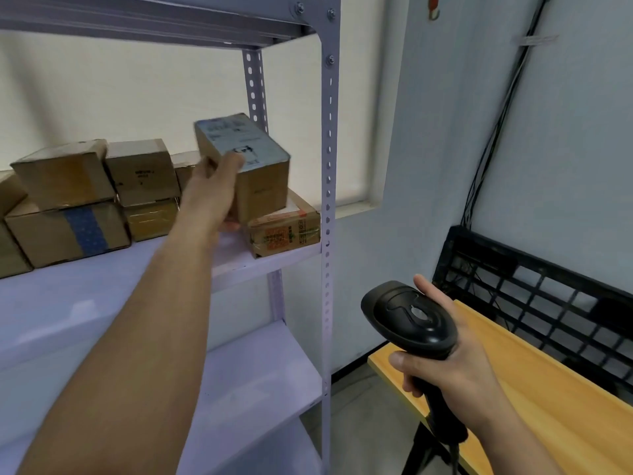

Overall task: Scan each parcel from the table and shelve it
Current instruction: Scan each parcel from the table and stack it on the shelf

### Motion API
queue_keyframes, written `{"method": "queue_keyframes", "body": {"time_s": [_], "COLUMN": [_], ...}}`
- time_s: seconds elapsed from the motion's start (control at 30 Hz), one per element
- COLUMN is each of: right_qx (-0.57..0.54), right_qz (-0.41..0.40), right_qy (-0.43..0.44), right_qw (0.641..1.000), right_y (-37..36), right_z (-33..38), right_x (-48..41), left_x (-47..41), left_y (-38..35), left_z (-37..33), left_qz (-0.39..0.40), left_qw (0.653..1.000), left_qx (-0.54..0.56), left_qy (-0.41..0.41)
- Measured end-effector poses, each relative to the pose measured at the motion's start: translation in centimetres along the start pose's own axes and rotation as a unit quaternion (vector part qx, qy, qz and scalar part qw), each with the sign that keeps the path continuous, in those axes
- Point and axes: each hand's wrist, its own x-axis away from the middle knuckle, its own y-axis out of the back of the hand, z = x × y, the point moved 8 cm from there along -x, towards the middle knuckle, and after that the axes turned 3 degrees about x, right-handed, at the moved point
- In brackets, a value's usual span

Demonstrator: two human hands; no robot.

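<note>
My left hand (212, 190) reaches into the metal shelf (102, 296) and grips a cardboard parcel (260, 180) with a white label on top. The parcel is tilted and sits over a flat box with red print (284, 234) at the shelf's right end. My right hand (452, 365) holds a black barcode scanner (411, 317) by its handle, low on the right, above the wooden table's edge.
Several brown boxes (68, 204) are stacked along the back of the same shelf. The shelf's perforated upright post (328, 200) stands just right of the parcel. A wooden table (534, 389) with a black plastic crate (548, 296) is at right.
</note>
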Motion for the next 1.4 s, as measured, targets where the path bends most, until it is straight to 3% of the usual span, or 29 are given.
{"method": "queue_keyframes", "body": {"time_s": [0.17,0.5,0.73,1.13,1.27,1.4], "right_qx": [0.017,0.017,0.024,0.056,0.058,0.070], "right_qz": [-0.004,-0.037,-0.046,-0.074,-0.093,-0.112], "right_qy": [-0.008,-0.008,0.005,0.002,0.014,0.023], "right_qw": [1.000,0.999,0.999,0.996,0.994,0.991], "right_y": [0.9,3.2,3.8,5.1,6.4,8.0], "right_z": [-0.2,-0.3,-0.2,0.7,1.4,1.8], "right_x": [0.2,1.0,0.8,2.9,4.8,7.8], "left_x": [-0.6,-2.2,-1.1,-0.3,3.5,11.8], "left_y": [-5.9,-7.6,-8.3,-8.3,-7.9,-10.3], "left_z": [0.6,0.7,-0.2,1.1,1.2,3.7], "left_qz": [0.063,0.011,-0.014,-0.037,-0.094,-0.034], "left_qw": [0.997,0.977,0.964,0.963,0.950,0.956], "left_qx": [0.000,-0.207,-0.213,-0.206,-0.204,-0.152], "left_qy": [0.038,-0.042,-0.157,-0.172,-0.218,-0.247]}}
